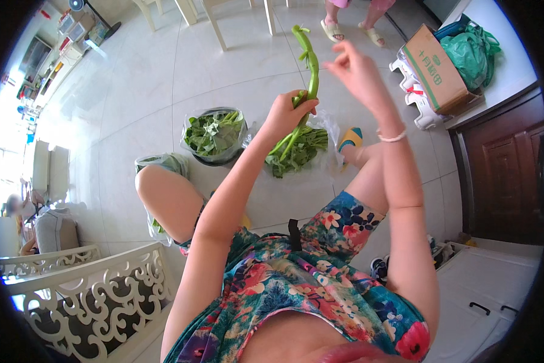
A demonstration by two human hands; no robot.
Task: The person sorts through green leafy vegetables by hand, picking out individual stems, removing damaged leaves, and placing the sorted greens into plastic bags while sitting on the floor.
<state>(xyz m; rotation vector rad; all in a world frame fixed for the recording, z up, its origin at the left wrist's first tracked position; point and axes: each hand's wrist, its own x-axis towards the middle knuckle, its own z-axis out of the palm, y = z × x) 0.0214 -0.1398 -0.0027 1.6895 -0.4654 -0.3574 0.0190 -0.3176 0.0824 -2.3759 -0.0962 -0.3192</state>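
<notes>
My left hand (294, 111) grips a thick green vegetable stalk (313, 72), which points up and away from me. Thin leafy stems hang below that hand, over a heap of leafy greens (294, 159) on clear plastic on the floor. To the right of the stalk's upper part is my right hand (354, 68), raised, slightly blurred, with its fingers apart and nothing seen in them. A dark round container lined with a clear plastic bag (244, 131) holds more green leaves, left of the heap.
Another plastic bag with greens (174, 161) lies by my left knee. A person in slippers (333, 31) stands ahead, near white chair legs (215, 27). At the right are a cardboard box (435, 72), a green plastic bag (469, 56) and white folded stools (419, 106).
</notes>
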